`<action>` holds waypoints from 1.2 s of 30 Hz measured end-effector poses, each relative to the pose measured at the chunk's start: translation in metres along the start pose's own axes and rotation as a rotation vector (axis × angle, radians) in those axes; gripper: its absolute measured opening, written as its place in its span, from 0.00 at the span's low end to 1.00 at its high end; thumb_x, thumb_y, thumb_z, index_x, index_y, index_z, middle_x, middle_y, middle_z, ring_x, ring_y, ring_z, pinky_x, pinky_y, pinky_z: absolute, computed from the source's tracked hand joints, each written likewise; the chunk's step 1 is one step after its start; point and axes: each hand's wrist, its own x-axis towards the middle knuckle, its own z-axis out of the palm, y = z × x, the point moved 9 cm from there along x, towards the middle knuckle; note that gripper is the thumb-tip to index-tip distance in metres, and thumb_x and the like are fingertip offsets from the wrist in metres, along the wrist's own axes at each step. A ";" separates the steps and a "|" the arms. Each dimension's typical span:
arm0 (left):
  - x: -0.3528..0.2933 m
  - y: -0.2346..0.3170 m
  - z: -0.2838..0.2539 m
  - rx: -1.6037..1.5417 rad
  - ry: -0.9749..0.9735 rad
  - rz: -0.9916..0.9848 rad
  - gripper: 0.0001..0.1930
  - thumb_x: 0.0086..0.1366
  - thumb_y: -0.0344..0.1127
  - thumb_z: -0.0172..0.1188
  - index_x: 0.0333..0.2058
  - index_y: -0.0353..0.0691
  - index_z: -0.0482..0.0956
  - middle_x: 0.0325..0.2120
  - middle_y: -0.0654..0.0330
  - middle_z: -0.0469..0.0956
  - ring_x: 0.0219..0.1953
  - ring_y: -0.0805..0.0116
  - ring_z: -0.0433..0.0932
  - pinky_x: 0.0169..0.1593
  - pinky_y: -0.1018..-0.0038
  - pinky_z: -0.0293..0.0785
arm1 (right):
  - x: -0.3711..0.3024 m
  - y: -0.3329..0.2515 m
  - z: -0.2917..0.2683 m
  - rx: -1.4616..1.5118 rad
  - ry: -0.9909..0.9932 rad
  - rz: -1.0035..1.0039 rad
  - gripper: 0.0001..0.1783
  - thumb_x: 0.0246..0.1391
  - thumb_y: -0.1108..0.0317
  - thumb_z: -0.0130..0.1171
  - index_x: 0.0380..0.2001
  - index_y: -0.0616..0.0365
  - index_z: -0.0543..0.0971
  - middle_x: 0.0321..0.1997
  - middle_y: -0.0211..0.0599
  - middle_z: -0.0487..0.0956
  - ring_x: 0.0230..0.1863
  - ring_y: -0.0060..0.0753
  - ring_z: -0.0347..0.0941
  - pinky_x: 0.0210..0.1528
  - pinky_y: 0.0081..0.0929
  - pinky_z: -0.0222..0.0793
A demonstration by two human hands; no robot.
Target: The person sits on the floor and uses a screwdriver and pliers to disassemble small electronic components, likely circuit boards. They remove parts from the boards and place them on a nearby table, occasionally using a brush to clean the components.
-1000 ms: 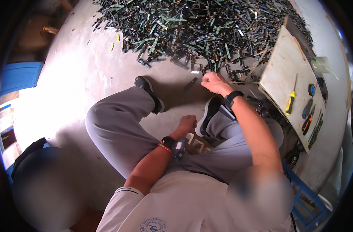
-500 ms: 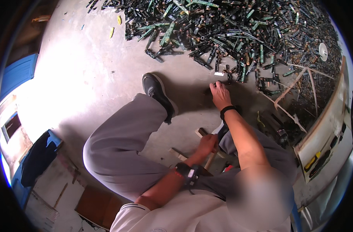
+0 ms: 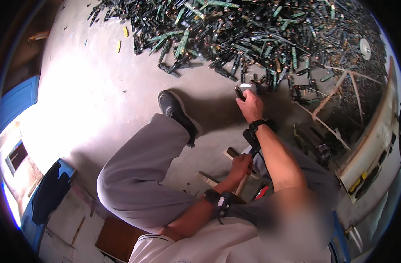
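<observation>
My right hand (image 3: 252, 105) reaches forward over the floor, its fingers closed on a slim dark strip-like part (image 3: 239, 93). Just beyond it begins a large pile of dark and green strip-like parts (image 3: 235, 41), some with copper-coloured ends. A small white piece (image 3: 246, 86) lies at the pile's near edge, beside my fingertips. Close to my body, between my legs, my left hand (image 3: 242, 165) is closed in a fist above a wooden frame (image 3: 242, 185). What that fist holds, if anything, is hidden. Something red (image 3: 262, 192) lies right of the frame.
My shoe (image 3: 177, 111) rests left of my right hand. To the right stand thin wooden strips (image 3: 332, 98) and a pale board (image 3: 371, 160) with a yellow-handled tool (image 3: 357, 183). Yellow scraps (image 3: 125, 31) lie far left. A white disc (image 3: 365, 48) sits at the far right.
The dark part now shows plainly in my right hand, which has turned slightly near the pile. My left hand has barely moved. The whole view has shifted a little.
</observation>
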 end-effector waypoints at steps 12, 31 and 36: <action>-0.010 0.048 0.012 0.001 -0.046 0.389 0.19 0.67 0.47 0.47 0.30 0.36 0.75 0.21 0.56 0.75 0.16 0.67 0.73 0.22 0.70 0.70 | -0.098 -0.122 -0.197 0.212 0.190 -0.192 0.25 0.42 0.57 0.73 0.37 0.61 0.74 0.28 0.39 0.78 0.29 0.34 0.75 0.34 0.32 0.71; -0.139 0.067 0.045 -0.185 -0.673 0.357 0.19 0.75 0.51 0.37 0.46 0.45 0.72 0.32 0.66 0.76 0.25 0.76 0.68 0.33 0.74 0.69 | -0.288 -0.112 -0.185 0.692 -0.027 -0.095 0.25 0.49 0.72 0.71 0.50 0.67 0.73 0.24 0.33 0.78 0.21 0.21 0.75 0.18 0.21 0.70; -0.139 0.066 0.038 -0.102 -0.676 0.390 0.20 0.75 0.49 0.35 0.52 0.46 0.71 0.39 0.67 0.78 0.27 0.77 0.68 0.34 0.76 0.69 | -0.291 -0.111 -0.176 0.740 -0.036 -0.160 0.25 0.49 0.73 0.71 0.49 0.67 0.72 0.25 0.33 0.78 0.21 0.21 0.76 0.19 0.21 0.71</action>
